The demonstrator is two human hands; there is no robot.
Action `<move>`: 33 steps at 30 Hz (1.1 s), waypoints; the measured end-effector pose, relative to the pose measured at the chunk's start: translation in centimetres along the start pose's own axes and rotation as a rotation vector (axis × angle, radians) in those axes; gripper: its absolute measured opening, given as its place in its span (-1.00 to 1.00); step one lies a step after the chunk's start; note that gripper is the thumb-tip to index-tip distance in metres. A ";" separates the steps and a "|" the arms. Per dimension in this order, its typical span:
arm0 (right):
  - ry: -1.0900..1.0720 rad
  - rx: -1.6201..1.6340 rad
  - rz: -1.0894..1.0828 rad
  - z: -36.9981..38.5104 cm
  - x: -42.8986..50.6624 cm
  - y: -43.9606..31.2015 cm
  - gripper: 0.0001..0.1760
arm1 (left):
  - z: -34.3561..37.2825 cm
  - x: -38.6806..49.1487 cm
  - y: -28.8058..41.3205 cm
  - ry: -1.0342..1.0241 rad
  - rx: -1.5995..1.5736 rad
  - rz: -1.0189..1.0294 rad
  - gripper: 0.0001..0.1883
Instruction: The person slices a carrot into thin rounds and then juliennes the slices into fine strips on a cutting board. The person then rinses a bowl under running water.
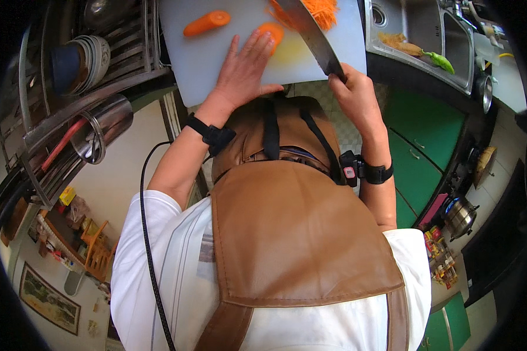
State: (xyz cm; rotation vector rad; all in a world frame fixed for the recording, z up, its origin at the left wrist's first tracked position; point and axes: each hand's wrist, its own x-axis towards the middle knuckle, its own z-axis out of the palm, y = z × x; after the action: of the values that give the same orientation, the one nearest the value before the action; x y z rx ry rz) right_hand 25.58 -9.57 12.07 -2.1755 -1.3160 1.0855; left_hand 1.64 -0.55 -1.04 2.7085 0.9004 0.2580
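My right hand (355, 94) grips the handle of a broad-bladed kitchen knife (314, 37). The blade slants up and left over a white cutting board (193, 70). Beneath my left fingertips lie flat carrot slices (271, 31); the left hand (248, 66) is spread palm down, its thumb stretched towards the board's near edge. A pile of shredded carrot (323, 13) rests at the far side of the board, partly hidden behind the blade. To the left lies a carrot piece (206, 23) with one cut end facing right.
At the right is a steel sink (415, 22) with a green pepper (439, 60) and peelings (399, 44) on its near ledge. Stacked bowls (88, 61) and a steel utensil holder (114, 123) occupy the left rack. A pot (459, 217) sits over a blue flame, lower right.
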 end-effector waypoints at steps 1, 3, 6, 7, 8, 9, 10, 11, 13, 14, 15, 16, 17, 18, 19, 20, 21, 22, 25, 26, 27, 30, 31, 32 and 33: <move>-0.003 -0.011 -0.017 0.2 0.1 -0.1 -0.76 | -0.1 0.1 -0.2 -0.024 -0.022 0.004 0.22; 0.031 -0.006 -0.021 0.4 -0.1 -0.8 -0.76 | -0.3 0.0 -0.1 0.035 -0.107 0.000 0.22; 0.066 -0.007 0.004 0.4 0.0 -1.5 -0.73 | -2.0 0.6 -1.1 0.154 -0.196 -0.060 0.20; 0.076 -0.006 0.017 0.4 0.1 -1.5 -0.71 | -3.0 1.2 -1.7 0.197 -0.219 -0.089 0.19; 0.094 0.000 0.027 0.4 0.1 -1.3 -0.71 | -4.0 1.8 -2.3 0.304 -0.250 -0.103 -0.13; 0.101 -0.024 0.022 0.4 0.3 -1.3 -0.71 | -4.3 1.7 -2.7 0.335 -0.272 -0.117 -0.27; 0.109 -0.050 0.018 0.4 0.4 -1.2 -0.71 | -4.4 1.6 -3.2 0.367 -0.294 -0.131 -0.41; 0.116 -0.075 0.014 0.3 0.6 -1.2 -0.71 | -4.6 1.7 -3.4 0.399 -0.317 -0.145 -0.54; 0.143 -0.152 -0.049 0.7 0.8 -0.8 -0.72 | -4.3 2.5 -2.4 0.472 -0.194 -0.018 -0.76; 0.156 -0.191 -0.081 0.9 0.9 -0.8 -0.72 | -3.8 2.7 -1.9 0.420 -0.193 0.009 -0.75; 0.133 -0.242 -0.110 0.9 1.1 -0.7 -0.73 | -3.3 3.1 -1.2 0.364 -0.192 0.037 -0.74; 0.110 -0.293 -0.140 0.9 1.4 -0.7 -0.74 | -3.1 3.8 -0.6 0.399 -0.201 0.059 -0.76; 0.086 -0.344 -0.171 0.9 1.7 -0.6 -0.74 | -2.3 4.1 -0.6 0.407 -0.177 0.056 -0.77; 0.059 -0.397 -0.215 0.9 1.8 -0.7 -0.76 | -1.4 4.5 -0.7 0.415 -0.153 0.056 -0.77; 0.050 -0.421 -0.239 0.9 2.0 -0.7 -0.77 | -0.7 4.7 -0.8 0.424 -0.130 0.056 -0.77; 0.041 -0.444 -0.263 0.9 2.3 -0.6 -0.77 | -0.1 4.8 -1.0 0.417 -0.147 0.043 -0.77; 0.031 -0.467 -0.285 0.9 2.4 -0.4 -0.78 | -0.1 4.9 -1.2 0.409 -0.167 0.031 -0.77; 0.015 -0.484 -0.289 0.8 2.7 -0.3 -0.79 | 0.0 5.0 -1.3 0.400 -0.187 0.018 -0.77; -0.034 -0.513 -0.275 0.2 3.1 0.4 -0.82 | -0.3 5.3 -1.0 0.394 -0.168 0.016 -0.77; -0.064 -0.515 -0.246 0.0 3.3 0.4 -0.77 | -0.3 5.4 -1.0 0.389 -0.173 0.014 -0.77; -0.096 -0.521 -0.218 -0.3 3.5 0.4 -0.72 | -0.3 5.5 -1.0 0.385 -0.179 0.010 -0.78; -0.128 -0.520 -0.215 -0.5 4.1 0.8 -0.65 | -0.2 5.8 -0.8 0.378 -0.179 -0.005 -0.78; -0.128 -0.517 -0.228 -0.5 4.2 0.9 -0.65 | -0.2 5.8 -0.8 0.378 -0.175 -0.011 -0.78; -0.138 -0.515 -0.223 -0.5 4.3 0.8 -0.65 | -0.1 5.8 -0.9 0.374 -0.162 -0.009 -0.79; -0.146 -0.516 -0.219 -0.6 4.3 0.7 -0.65 | 0.1 5.8 -1.0 0.374 -0.148 -0.006 -0.79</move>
State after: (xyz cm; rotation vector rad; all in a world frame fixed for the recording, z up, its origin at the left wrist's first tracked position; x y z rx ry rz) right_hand 27.59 -6.15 10.14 -2.2439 -2.0322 0.9041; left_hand 5.67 3.69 -1.02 2.5619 0.9407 0.8164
